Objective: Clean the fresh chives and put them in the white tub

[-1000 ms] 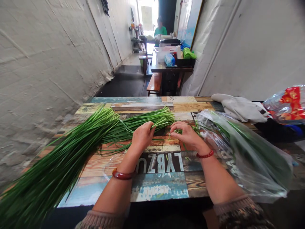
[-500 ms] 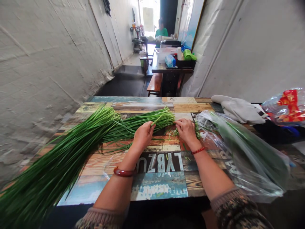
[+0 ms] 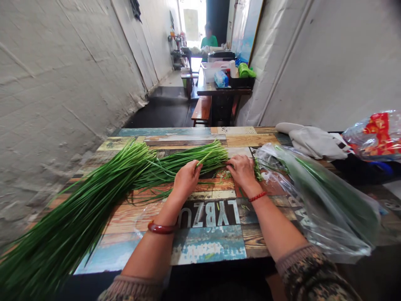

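My left hand (image 3: 186, 177) pinches a few garlic chive stalks (image 3: 205, 158) between thumb and fingers, their pale ends pointing up and right. Just to its right, my right hand (image 3: 243, 170) is closed with its fingertips low, by the pale ends of a smaller chive bunch (image 3: 169, 162); whatever it grips is too small to make out. Bits of trimmings (image 3: 224, 174) lie under and between the hands. A large heap of long green chives (image 3: 90, 200) stretches across the left of the table, pale ends toward the back.
A clear plastic bag (image 3: 338, 213) with greens inside lies on the right of the wood-patterned table (image 3: 209, 246). Behind it are a pale cloth (image 3: 316, 141) and a red-printed plastic package (image 3: 376, 133). Beyond stand another table (image 3: 209, 90), a bench (image 3: 202, 108) and a person in green (image 3: 209, 40).
The view has shifted slightly. My right hand's fingers have curled in a little near the chive ends; my left hand keeps its pinch on the stalks.
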Tool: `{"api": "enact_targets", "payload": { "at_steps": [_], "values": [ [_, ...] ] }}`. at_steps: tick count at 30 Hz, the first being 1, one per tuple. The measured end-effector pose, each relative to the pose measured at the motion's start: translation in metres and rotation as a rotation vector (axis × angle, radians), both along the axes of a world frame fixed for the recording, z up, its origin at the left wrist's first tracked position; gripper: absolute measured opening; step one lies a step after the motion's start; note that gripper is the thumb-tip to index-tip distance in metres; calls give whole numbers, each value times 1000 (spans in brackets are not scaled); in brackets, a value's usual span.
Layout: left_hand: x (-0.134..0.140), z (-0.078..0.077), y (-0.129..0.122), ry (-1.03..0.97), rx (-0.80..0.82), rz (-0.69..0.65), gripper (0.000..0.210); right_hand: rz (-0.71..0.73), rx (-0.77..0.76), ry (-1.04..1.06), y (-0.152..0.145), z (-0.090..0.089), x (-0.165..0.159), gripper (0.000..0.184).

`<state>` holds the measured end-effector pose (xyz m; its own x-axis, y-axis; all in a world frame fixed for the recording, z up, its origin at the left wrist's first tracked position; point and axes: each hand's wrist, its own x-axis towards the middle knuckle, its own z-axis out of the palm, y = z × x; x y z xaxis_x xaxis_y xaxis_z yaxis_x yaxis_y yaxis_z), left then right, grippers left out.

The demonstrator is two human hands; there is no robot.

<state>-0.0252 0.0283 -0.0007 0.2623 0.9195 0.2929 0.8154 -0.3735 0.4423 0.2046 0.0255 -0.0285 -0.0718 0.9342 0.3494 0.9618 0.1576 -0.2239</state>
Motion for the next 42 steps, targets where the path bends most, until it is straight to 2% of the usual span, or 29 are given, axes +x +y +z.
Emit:
{"api": "enact_targets", "payload": {
  "at_steps": [12, 17, 24, 28, 32, 38, 42],
  "values": [
    [1, 1, 0, -23, -31, 5, 27, 13, 0, -73, -2, 3, -5, 7],
    [1, 2, -1, -109, -6, 2, 26, 30, 85, -19, -13, 15, -8, 12],
    [1, 8, -2, -270, 73, 55, 19, 220, 168, 41, -30, 36, -13, 18],
    [0, 10, -3, -320, 66, -17, 19, 290, 192, 80, -32, 39, -15, 20],
    [1, 7, -4, -221, 7, -128, 22, 315, 196, 97, -32, 38, -16, 21],
    [3, 5, -5, -141, -99, -196, 21, 364, 230, 127, -32, 36, -19, 20],
    [2, 4, -2, -142, -118, -247, 24, 371, 248, 303, -28, 32, -19, 19]
  ]
}}
